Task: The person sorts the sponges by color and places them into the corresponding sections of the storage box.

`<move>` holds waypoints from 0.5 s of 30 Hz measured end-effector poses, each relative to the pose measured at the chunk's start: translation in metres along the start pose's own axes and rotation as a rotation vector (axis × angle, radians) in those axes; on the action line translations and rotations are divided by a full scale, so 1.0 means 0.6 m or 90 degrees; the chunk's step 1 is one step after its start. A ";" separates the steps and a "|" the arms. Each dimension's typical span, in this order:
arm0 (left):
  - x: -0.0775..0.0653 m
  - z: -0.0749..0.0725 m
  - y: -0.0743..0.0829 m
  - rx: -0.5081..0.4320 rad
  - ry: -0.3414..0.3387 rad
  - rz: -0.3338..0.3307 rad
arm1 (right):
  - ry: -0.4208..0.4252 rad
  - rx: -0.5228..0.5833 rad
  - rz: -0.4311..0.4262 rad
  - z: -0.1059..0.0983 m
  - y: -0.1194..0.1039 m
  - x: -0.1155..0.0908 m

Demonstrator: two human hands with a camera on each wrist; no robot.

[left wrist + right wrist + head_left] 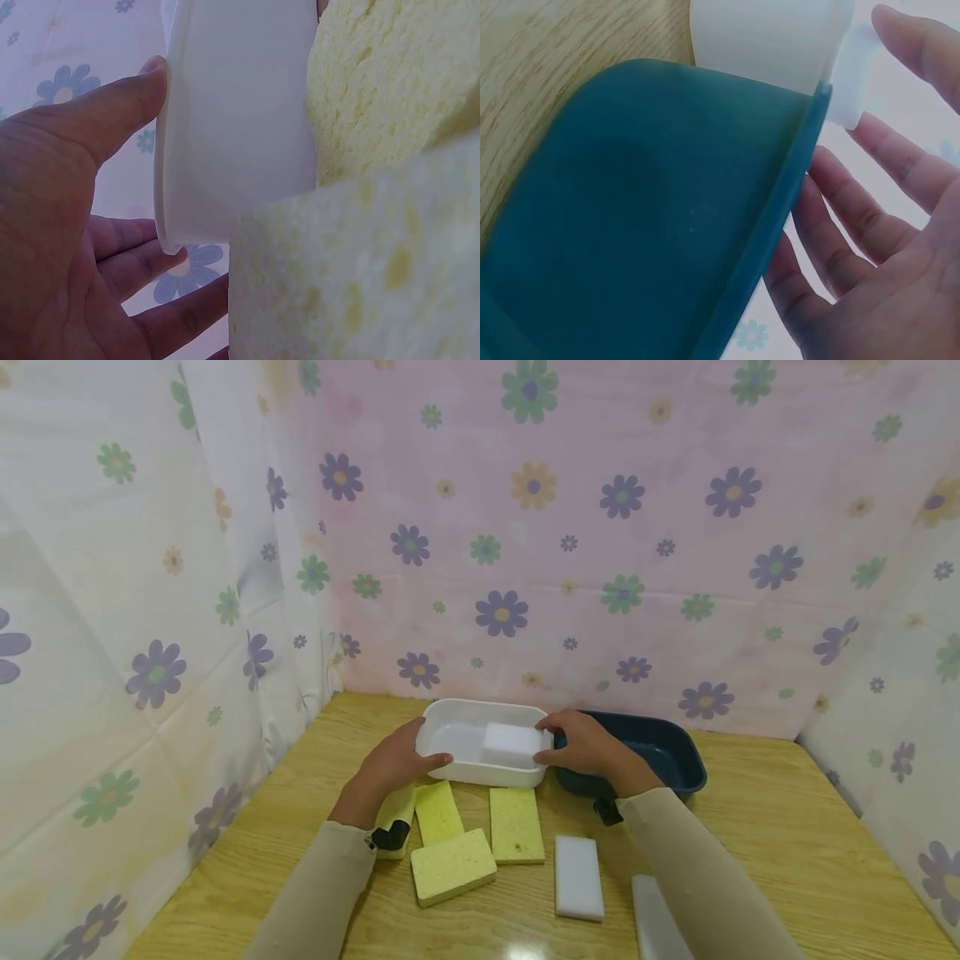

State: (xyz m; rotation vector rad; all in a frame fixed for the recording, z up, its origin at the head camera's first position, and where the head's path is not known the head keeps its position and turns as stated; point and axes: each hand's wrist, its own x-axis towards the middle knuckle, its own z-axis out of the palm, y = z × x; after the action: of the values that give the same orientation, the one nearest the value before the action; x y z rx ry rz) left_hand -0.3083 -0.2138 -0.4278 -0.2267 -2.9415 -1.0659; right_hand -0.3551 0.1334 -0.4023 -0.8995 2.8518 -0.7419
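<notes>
A white plastic bin [457, 770] stands at the back of the table, with a white foam sponge [510, 742] lying in its right half. My left hand [392, 766] holds the bin's left end; in the left wrist view the thumb [142, 94] lies on the rim and the fingers spread round the end. My right hand [588, 745] is over the bin's right end, thumb and index finger [900, 161] on opposite edges of the sponge. The other right fingers extend beside the dark teal bin [667, 202].
Several yellow sponges [517, 827] lie in front of the white bin, one [453, 864] nearer the front. Two more white sponges [579, 878] lie front right, one partly under the right sleeve [697, 868]. Flowered cloth [570, 568] walls the table's back and sides.
</notes>
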 end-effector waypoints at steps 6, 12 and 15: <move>0.000 0.001 -0.003 0.006 0.000 0.005 | -0.010 0.010 0.017 0.003 -0.002 -0.002; 0.003 0.002 -0.007 0.006 0.003 0.011 | -0.006 0.013 0.020 0.003 0.000 -0.002; 0.004 0.003 -0.008 0.005 0.003 0.012 | -0.007 0.012 0.021 0.003 0.000 -0.002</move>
State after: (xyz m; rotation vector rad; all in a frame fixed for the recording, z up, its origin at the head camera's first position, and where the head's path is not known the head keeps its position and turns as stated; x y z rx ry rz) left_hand -0.3111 -0.2162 -0.4321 -0.2516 -2.9330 -1.0519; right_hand -0.3538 0.1334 -0.4039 -0.8498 2.8381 -0.7568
